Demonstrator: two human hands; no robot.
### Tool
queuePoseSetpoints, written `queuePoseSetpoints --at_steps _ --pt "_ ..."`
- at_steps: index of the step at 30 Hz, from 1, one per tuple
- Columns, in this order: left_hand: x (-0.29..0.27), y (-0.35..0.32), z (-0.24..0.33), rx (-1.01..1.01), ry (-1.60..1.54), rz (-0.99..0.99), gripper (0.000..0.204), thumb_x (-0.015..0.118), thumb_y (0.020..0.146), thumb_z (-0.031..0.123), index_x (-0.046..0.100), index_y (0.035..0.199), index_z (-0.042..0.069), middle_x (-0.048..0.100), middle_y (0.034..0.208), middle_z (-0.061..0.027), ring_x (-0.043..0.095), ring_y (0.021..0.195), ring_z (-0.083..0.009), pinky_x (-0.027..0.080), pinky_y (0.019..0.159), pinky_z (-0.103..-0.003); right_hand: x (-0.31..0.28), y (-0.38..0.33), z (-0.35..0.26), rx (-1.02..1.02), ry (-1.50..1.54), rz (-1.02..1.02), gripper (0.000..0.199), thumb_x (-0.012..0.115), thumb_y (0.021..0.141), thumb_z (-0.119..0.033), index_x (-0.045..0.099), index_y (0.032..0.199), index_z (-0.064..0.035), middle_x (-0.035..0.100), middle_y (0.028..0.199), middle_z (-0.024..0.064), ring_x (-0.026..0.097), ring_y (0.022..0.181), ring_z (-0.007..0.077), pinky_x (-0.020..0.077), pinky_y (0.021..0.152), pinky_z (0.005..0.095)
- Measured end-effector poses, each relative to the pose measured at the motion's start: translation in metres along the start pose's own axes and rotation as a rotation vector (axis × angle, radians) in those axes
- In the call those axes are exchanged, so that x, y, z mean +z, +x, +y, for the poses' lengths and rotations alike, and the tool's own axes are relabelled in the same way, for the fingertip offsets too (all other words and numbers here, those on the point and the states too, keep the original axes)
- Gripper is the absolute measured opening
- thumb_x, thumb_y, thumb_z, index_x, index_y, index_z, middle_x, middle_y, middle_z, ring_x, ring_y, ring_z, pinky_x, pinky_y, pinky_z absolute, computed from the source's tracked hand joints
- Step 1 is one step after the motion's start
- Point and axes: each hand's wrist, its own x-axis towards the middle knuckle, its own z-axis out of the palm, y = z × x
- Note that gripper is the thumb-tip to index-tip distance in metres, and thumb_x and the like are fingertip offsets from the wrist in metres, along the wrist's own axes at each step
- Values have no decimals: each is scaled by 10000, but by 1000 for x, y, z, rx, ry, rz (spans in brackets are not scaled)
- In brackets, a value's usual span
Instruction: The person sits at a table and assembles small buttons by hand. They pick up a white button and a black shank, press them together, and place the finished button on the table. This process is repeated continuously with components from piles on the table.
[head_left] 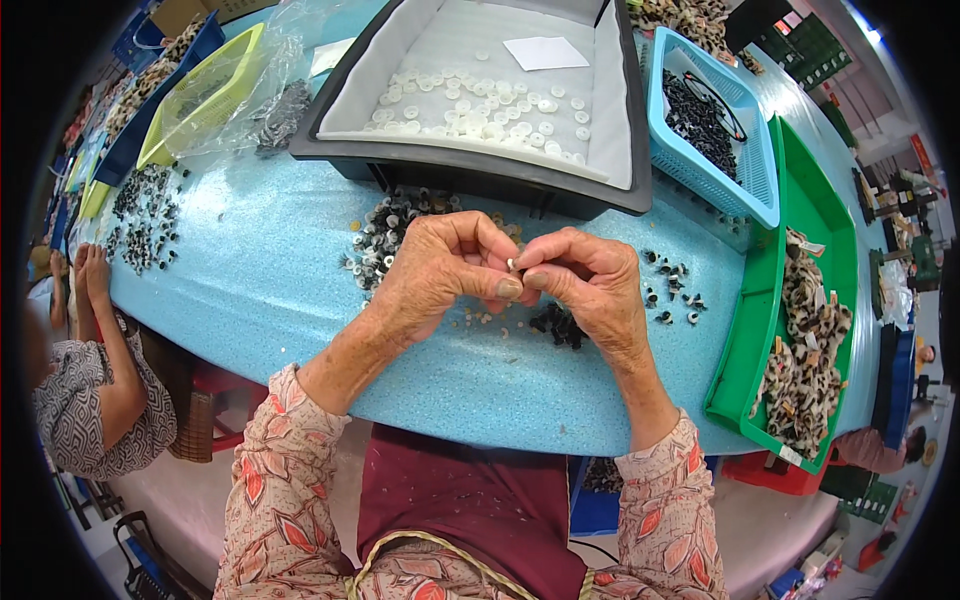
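Note:
My left hand and my right hand meet fingertip to fingertip above the blue table. Both are closed in a pinch around a small white plastic piece, most of which the fingers hide. Beside my left hand lies a heap of small black and white parts, partly covered by that hand. A little pile of black parts sits just under my right hand, and several more black and white parts are scattered to its right. Tiny pale bits lie on the table beneath the fingers.
Beyond my hands stands a black tray lined in white, with many white discs and a paper slip. On the right are a light-blue basket of black parts and a green tray of spotted plush pieces. Another person sits left.

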Motion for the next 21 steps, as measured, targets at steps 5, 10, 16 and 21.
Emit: queuePoseSetpoints --at_steps 5,10,16,21 --pt "2 -1 -1 34 -4 50 195 730 756 44 642 911 -34 662 770 -102 638 655 -133 523 569 -226 -1 1 -3 43 16 66 86 647 806 15 664 890 9 666 769 57 637 671 109 532 622 224" --pt "2 0 -1 -14 41 65 158 645 858 116 634 904 -35 660 781 -109 642 658 -146 541 582 -243 -2 0 -5 28 -89 25 57 649 803 10 648 861 16 659 758 49 640 678 111 536 622 227" --pt "1 1 -7 -129 -142 -14 172 573 913 141 619 904 -24 644 810 -88 628 677 -130 535 601 -236 -6 1 -3 71 21 51 77 653 806 1 634 880 13 655 778 46 622 679 93 521 626 216" --pt "7 2 -11 -70 -121 15 156 555 927 141 607 930 -6 640 815 -77 612 695 -115 515 646 -232 -9 2 0 95 37 46 84 659 809 -14 627 883 9 652 778 42 608 668 80 511 622 208"
